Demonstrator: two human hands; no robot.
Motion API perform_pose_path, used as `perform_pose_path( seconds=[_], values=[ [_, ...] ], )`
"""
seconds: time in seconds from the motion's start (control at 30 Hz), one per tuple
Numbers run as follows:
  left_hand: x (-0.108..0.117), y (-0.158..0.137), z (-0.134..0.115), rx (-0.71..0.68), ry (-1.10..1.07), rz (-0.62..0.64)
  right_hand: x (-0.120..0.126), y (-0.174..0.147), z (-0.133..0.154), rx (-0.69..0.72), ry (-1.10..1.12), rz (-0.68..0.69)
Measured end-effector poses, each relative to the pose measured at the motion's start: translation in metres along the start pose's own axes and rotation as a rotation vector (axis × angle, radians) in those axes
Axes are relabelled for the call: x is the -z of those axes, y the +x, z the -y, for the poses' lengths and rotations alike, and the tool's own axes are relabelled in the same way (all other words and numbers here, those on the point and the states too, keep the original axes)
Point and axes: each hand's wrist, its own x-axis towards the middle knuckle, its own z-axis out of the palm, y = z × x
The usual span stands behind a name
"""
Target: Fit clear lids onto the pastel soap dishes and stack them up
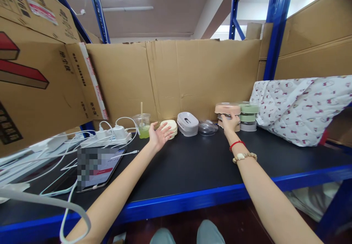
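My left hand (159,137) is open, palm up with fingers spread, in front of a small stack of cream-coloured pieces (171,127). Nothing lies in its palm. At the right, my right hand (230,123) is closed on a stacked peach container (227,109) with a clear top; its far fingers are hidden. Beside that stands a stack of green containers (249,109) over a grey one. Between my hands sit a stack of light grey oval pieces (188,123) with a slot on top and some clear lids (208,127).
Behind the black shelf (192,167) stands a cardboard wall (206,71). A cup of green drink (143,126) with a straw is left of the cream stack. Chargers, white cables and a tablet (101,168) crowd the left. A patterned white cloth bag (299,108) stands right.
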Motion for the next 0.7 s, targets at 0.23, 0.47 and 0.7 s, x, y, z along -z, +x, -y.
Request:
perform_pose_path(
  seconds=[0.23, 0.47, 0.7],
  values=[
    [-0.001, -0.001, -0.002, 0.015, 0.013, 0.001, 0.014, -0.010, 0.014, -0.007, -0.136, -0.068],
    [-0.001, 0.001, 0.001, -0.001, 0.011, -0.004, 0.026, 0.010, -0.004, 0.322, -0.351, 0.086],
    [0.002, 0.005, 0.010, 0.018, 0.041, 0.017, 0.035, 0.027, -0.011, 0.368, -0.393, 0.119]
  ],
)
